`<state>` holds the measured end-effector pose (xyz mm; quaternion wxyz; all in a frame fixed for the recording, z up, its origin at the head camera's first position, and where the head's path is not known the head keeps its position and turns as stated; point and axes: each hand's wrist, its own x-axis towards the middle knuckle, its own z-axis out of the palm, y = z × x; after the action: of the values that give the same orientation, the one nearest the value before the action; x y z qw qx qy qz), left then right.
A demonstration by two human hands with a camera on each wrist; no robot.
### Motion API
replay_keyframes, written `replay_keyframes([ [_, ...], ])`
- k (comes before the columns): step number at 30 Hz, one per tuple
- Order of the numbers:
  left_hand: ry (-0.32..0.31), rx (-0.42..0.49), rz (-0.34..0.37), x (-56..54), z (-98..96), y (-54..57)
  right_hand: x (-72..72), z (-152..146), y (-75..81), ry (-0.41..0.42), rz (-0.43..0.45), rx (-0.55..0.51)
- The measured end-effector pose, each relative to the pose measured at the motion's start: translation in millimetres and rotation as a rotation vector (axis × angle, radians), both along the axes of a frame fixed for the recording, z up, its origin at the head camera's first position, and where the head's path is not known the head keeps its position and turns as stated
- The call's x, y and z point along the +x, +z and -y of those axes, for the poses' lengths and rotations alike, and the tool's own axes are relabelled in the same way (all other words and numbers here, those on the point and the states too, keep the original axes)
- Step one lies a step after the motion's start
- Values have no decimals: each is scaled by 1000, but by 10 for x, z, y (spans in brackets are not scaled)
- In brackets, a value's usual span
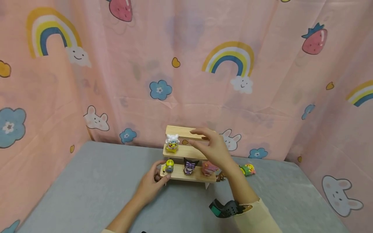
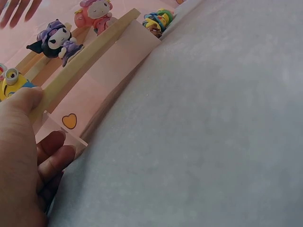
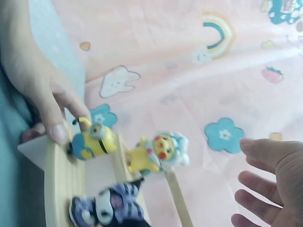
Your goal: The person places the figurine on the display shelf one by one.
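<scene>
A small three-tier wooden display shelf (image 1: 186, 176) stands on the table. My left hand (image 1: 151, 179) grips the left end of its lowest tier, thumb on the board and fingers around the edge. Right by that thumb is a yellow and blue Minion figurine (image 3: 94, 142). Farther along this tier sit a purple and black Kuromi figurine (image 2: 59, 41) and a pink figurine (image 2: 97, 16). On the middle tier's left end stands a yellow Pikachu figurine (image 1: 172, 144) in a white hood. My right hand (image 1: 212, 145) hovers before the upper tiers, fingers spread and holding nothing.
A green and yellow figurine (image 1: 247, 170) lies on the grey table (image 1: 102, 194) to the right of the shelf. Beside the lowest tier's right end is a small brown figure (image 1: 221, 177). A pink patterned curtain (image 1: 131, 64) hangs behind and at both sides.
</scene>
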<state>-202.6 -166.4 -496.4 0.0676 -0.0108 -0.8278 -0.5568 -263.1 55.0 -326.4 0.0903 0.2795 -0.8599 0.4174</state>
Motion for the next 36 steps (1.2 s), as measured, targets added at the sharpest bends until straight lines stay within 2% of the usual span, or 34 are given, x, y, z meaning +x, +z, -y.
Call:
replay_keyframes([
  [7,-2,-11,8,2,-1,-7,113,-361,-100,-67,0,-4],
  [12,2,-12,24,33,-21,-27,220,-650,-260,-145,-9,5],
  [17,-1,-18,49,61,-39,-46,295,-919,-480,-239,-58,10],
  [20,11,-18,50,63,-39,-48,290,-1035,-618,-306,-47,-22],
  [26,16,-15,44,46,-47,-34,207,-1210,-918,-484,37,-134],
  [32,25,-24,45,19,-39,-21,97,-1328,-1132,-517,-26,-181],
  [36,23,-31,48,12,-33,0,43,-1354,-1275,-580,-34,-215],
])
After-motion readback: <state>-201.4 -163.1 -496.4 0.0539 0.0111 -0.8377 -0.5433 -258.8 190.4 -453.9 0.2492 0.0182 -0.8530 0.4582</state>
